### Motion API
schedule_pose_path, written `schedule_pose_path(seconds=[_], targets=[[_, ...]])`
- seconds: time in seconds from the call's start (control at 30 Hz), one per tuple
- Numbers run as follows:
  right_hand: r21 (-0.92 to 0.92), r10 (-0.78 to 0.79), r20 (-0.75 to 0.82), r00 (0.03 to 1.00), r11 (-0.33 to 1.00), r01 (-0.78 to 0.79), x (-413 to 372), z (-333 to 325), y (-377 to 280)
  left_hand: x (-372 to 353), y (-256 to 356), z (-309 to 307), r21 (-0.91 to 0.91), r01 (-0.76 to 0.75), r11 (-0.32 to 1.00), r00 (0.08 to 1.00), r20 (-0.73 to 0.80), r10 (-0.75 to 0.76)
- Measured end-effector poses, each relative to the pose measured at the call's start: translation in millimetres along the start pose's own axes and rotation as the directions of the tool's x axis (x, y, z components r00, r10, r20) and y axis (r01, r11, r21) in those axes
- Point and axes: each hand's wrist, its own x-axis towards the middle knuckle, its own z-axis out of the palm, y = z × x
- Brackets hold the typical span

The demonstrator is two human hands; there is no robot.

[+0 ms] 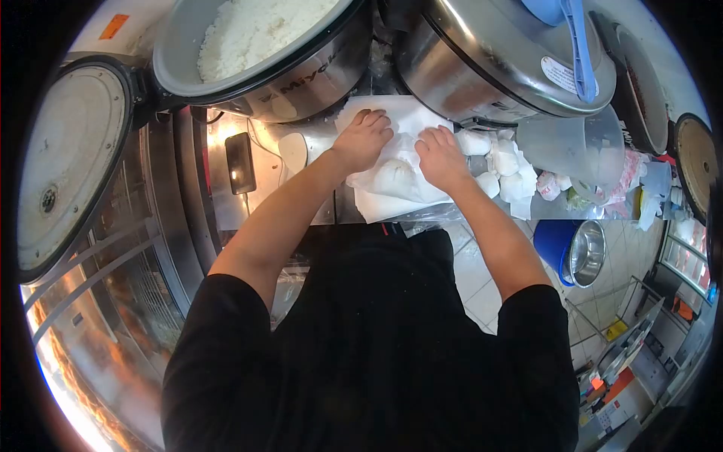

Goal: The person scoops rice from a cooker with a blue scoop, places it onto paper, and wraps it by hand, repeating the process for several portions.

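A stack of white paper sheets (392,209) lies on the counter in front of me. On it sits a rounded white bundle (395,179) with a thin, whitish wrapping sheet (405,145) around it. My left hand (367,139) is at the upper left of the bundle, its fingers curled on the wrapping sheet. On the other side, my right hand (443,157) has its fingers bent and pinched at the sheet's right edge. The fingertips are partly hidden. Just right of it are several white wrapped bundles (506,162).
An open rice cooker (301,87) full of white rice (256,34) stands at the back left. A closed cooker (482,60) with a blue rice paddle (578,53) is beside it. A phone (241,163), clear tub (580,143) and blue bucket (553,245) flank the workspace.
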Motion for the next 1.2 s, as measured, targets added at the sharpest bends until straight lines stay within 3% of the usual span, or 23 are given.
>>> schedule_pose_path(seconds=[0.03, 0.07, 0.1, 0.13, 0.2, 0.23, 0.27, 0.3, 0.37, 0.43, 0.47, 0.53, 0.6, 0.67, 0.77, 0.83, 0.87, 0.93, 0.97, 1.0, 1.03, 1.13, 1.2], targets=[[-0.004, -0.003, -0.004, 1.0, 1.0, 0.003, 4, -10, -3, 1, -1, -3, -0.062, -0.019, 0.998, 0.992, 0.121, 0.026], [0.083, 0.092, 0.137, 0.986, 0.991, -0.104, 8, -28, -9, 6, 2, -15, -0.059, -0.021, 0.998, 0.993, 0.117, 0.028], [0.152, 0.171, 0.28, 0.945, 0.964, -0.22, 11, -40, -11, 11, 6, -27, -0.188, 0.159, 0.969, 0.965, 0.238, -0.112], [0.147, 0.172, 0.275, 0.946, 0.965, -0.218, 14, -43, -9, 14, 8, -36, -0.288, 0.343, 0.894, 0.901, 0.37, -0.227], [0.302, 0.462, 0.241, 0.854, 0.8, -0.518, 18, -48, -2, 19, 4, -43, -0.374, 0.439, 0.817, 0.87, 0.404, -0.283], [0.3, 0.462, 0.237, 0.854, 0.802, -0.517, 14, -50, 0, 19, 2, -44, -0.449, 0.531, 0.719, 0.829, 0.451, -0.33], [0.312, 0.318, 0.098, 0.943, 0.89, -0.332, 8, -52, 2, 14, 1, -41, -0.449, 0.528, 0.72, 0.831, 0.45, -0.329], [0.293, 0.158, -0.045, 0.986, 0.946, -0.139, 2, -54, 3, 6, -1, -38, -0.471, 0.442, 0.763, 0.885, 0.37, -0.283], [0.325, 0.149, -0.069, 0.986, 0.938, -0.119, -16, -54, -3, -8, -4, -41, -0.484, 0.334, 0.809, 0.935, 0.282, -0.217], [0.345, 0.091, -0.089, 0.992, 0.937, -0.055, -43, -43, -20, -40, 10, -50, -0.266, 0.045, 0.963, 0.99, 0.139, -0.008], [0.327, 0.054, -0.093, 0.994, 0.945, -0.021, -59, -32, -31, -54, 16, -47, -0.268, 0.038, 0.963, 0.99, 0.139, -0.001], [0.317, 0.069, -0.07, 0.995, 0.947, -0.044, -77, -8, -56, -80, 27, -28, -0.161, -0.209, 0.965, 0.959, 0.158, 0.234], [0.313, 0.078, -0.046, 0.996, 0.948, -0.06, -80, 8, -73, -89, 28, -5, -0.213, -0.182, 0.96, 0.974, 0.097, 0.206], [0.422, 0.327, -0.168, 0.93, 0.877, -0.232, -82, 12, -87, -93, 36, -10, -0.269, -0.153, 0.951, 0.984, 0.044, 0.17], [0.351, 0.25, -0.208, 0.946, 0.922, -0.166, -92, -13, -94, -95, 40, -21, -0.229, -0.117, 0.966, 0.993, -0.014, 0.117], [0.308, 0.24, -0.178, 0.954, 0.935, -0.177, -95, 0, -86, -99, 33, -11, -0.196, -0.103, 0.975, 0.989, 0.086, 0.122], [0.263, 0.204, -0.055, 0.977, 0.947, -0.183, -92, 7, -78, -91, 28, -9, -0.19, -0.107, 0.976, 0.988, 0.088, 0.126], [0.229, 0.178, 0.084, 0.98, 0.954, -0.193, -81, 8, -71, -72, 24, 1, -0.244, 0.149, 0.958, 0.912, 0.408, -0.038], [0.41, 0.393, 0.294, 0.871, 0.772, -0.486, -61, -10, -67, -59, 28, -2, -0.248, 0.149, 0.957, 0.909, 0.415, -0.035], [0.487, 0.508, 0.521, 0.686, 0.483, -0.727, -45, -20, -61, -39, 32, -15, -0.204, 0.414, 0.887, 0.822, 0.503, -0.267], [0.489, 0.509, 0.514, 0.69, 0.488, -0.723, -33, -19, -55, -21, 35, -21, -0.136, 0.645, 0.752, 0.673, 0.568, -0.474], [0.199, 0.489, 0.276, 0.827, 0.813, -0.547, -16, -24, -50, 10, 51, -13, 0.089, 0.542, 0.836, 0.707, 0.49, -0.51], [0.168, 0.406, 0.41, 0.816, 0.846, -0.506, -6, -30, -45, 7, 55, -10, 0.116, 0.438, 0.891, 0.782, 0.44, -0.442]])
